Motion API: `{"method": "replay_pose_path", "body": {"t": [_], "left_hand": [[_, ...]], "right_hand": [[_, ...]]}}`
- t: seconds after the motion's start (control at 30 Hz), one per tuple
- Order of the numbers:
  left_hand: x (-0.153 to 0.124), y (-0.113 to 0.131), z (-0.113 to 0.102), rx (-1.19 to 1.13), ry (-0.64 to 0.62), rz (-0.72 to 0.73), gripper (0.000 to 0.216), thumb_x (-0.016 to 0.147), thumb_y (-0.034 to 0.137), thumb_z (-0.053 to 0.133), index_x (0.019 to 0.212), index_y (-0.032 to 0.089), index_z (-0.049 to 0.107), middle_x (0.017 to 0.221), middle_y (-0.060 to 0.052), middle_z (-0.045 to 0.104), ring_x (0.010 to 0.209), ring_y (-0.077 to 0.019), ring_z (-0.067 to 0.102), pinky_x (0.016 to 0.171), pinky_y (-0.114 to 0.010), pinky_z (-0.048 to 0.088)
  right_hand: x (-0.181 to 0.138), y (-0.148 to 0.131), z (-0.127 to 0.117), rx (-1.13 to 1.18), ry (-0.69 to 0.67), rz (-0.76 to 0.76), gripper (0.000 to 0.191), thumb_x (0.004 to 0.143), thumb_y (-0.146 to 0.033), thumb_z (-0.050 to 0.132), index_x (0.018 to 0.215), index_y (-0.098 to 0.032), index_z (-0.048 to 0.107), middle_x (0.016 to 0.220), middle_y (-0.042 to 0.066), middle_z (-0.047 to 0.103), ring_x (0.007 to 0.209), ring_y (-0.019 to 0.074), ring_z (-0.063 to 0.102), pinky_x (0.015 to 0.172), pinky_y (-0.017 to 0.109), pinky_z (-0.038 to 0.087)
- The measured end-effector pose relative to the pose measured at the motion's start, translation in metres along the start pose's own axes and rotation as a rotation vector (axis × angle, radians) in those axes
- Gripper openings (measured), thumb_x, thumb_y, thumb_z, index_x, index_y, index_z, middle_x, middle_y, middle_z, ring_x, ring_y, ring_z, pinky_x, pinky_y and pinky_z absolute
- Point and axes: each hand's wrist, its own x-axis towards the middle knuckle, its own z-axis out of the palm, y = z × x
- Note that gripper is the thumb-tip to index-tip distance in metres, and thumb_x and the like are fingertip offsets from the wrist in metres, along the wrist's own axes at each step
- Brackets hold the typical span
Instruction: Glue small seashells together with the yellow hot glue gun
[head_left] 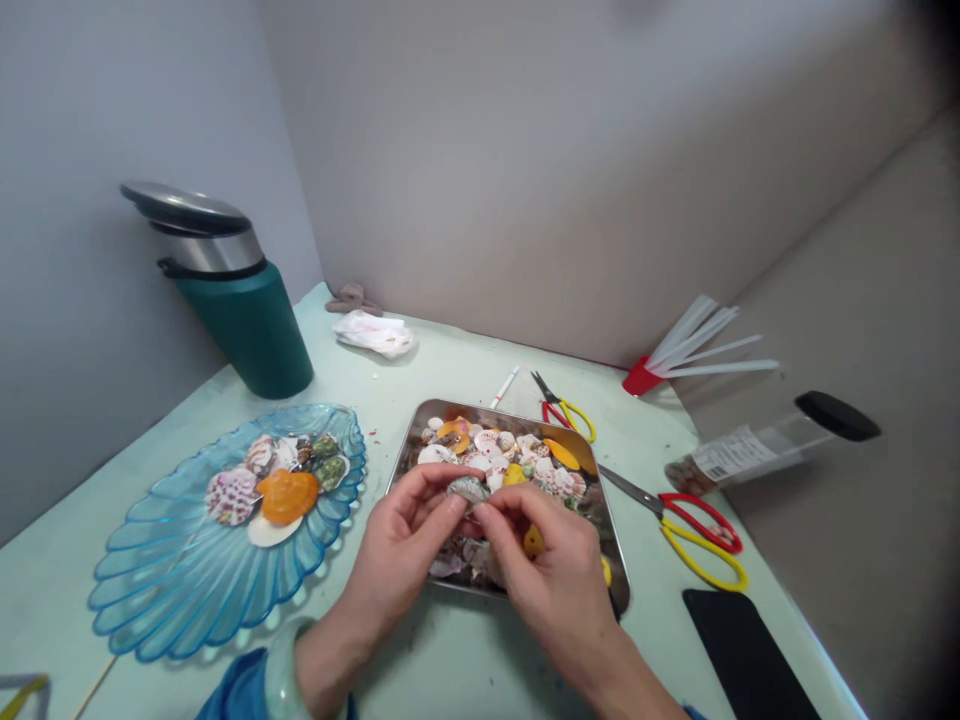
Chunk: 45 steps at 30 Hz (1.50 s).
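Observation:
My left hand [397, 560] and my right hand [551, 570] meet over a metal tray [611, 530] filled with several coloured seashells. Both pinch one small grey-white shell [469, 489] between fingertips and thumbs, held just above the tray's near half. The fingers of both hands are closed round it. A jade-green bangle [281, 670] sits on my left wrist above a blue sleeve.
A blue shell-shaped glass dish [165, 590] holding several shells lies at left. A green flask [240, 300] stands behind it. Large scissors [690, 530], small scissors [562, 405], a clear tube [757, 450], a red holder of sticks [675, 360], a black phone [742, 650], crumpled tissue [375, 332].

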Motion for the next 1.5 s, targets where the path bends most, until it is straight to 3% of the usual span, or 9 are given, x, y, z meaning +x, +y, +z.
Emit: {"method": "replay_pose_path", "body": {"t": [0.17,0.37,0.53,0.73,0.93,1.17,1.5], "left_hand": [[-0.0002,-0.0005,0.0002,0.028,0.008,-0.010,0.024,0.082,0.030,0.068,0.103,0.019,0.066,0.092,-0.004,0.070,0.077,-0.0135,0.065,0.075,-0.024,0.054],[-0.0003,0.0004,0.0012,0.035,0.035,-0.020,0.026,0.079,0.029,0.071,0.102,0.017,0.067,0.092,-0.004,0.070,0.077,-0.0125,0.064,0.071,-0.020,0.052],[0.0001,0.0026,0.0016,-0.040,0.022,-0.053,0.026,0.079,0.029,0.071,0.102,0.017,0.067,0.084,-0.002,0.070,0.071,-0.0110,0.064,0.069,-0.019,0.050],[0.0010,0.0028,0.0014,-0.048,0.051,-0.062,0.026,0.077,0.029,0.073,0.098,0.016,0.067,0.081,-0.002,0.071,0.071,-0.0107,0.062,0.066,-0.018,0.048],[0.0010,0.0009,0.0008,-0.071,0.054,-0.068,0.026,0.075,0.030,0.074,0.097,0.016,0.067,0.083,-0.004,0.073,0.074,-0.0123,0.065,0.069,-0.019,0.051],[-0.0003,0.0010,0.0000,-0.030,0.022,-0.097,0.027,0.079,0.031,0.071,0.100,0.016,0.067,0.090,-0.005,0.074,0.073,-0.0136,0.067,0.070,-0.023,0.054],[-0.0013,0.0063,0.0051,0.068,0.050,-0.001,0.026,0.074,0.030,0.074,0.096,0.017,0.071,0.095,-0.008,0.075,0.085,-0.0199,0.069,0.076,-0.027,0.055]], "right_hand": [[0.0007,-0.0006,-0.0012,0.048,0.013,0.026,0.019,0.089,-0.026,0.057,0.072,-0.018,0.060,0.062,-0.002,0.059,0.054,0.0110,0.053,0.053,0.023,0.039],[-0.0005,0.0013,-0.0007,0.005,0.060,-0.051,0.019,0.089,-0.021,0.057,0.071,-0.018,0.058,0.060,-0.002,0.056,0.054,0.0111,0.052,0.053,0.023,0.039],[0.0008,0.0035,-0.0018,-0.115,0.112,-0.304,0.007,0.087,-0.013,0.059,0.082,-0.017,0.061,0.069,0.002,0.064,0.062,0.0143,0.056,0.061,0.027,0.042],[0.0047,0.0043,-0.0041,-0.329,0.149,-0.553,0.014,0.085,-0.008,0.059,0.091,-0.017,0.068,0.071,0.005,0.062,0.064,0.0165,0.055,0.060,0.030,0.044],[0.0059,0.0075,-0.0034,-0.364,0.171,-0.582,0.023,0.083,-0.005,0.058,0.102,-0.013,0.070,0.071,0.007,0.062,0.065,0.0165,0.056,0.060,0.030,0.045],[0.0071,0.0068,-0.0062,-0.382,0.216,-0.572,0.018,0.086,-0.007,0.058,0.098,-0.013,0.069,0.070,0.006,0.063,0.064,0.0163,0.056,0.060,0.030,0.045],[0.0053,0.0073,-0.0038,-0.359,0.228,-0.551,0.015,0.083,-0.007,0.062,0.096,-0.013,0.066,0.075,0.007,0.065,0.068,0.0184,0.058,0.064,0.034,0.047]]}}
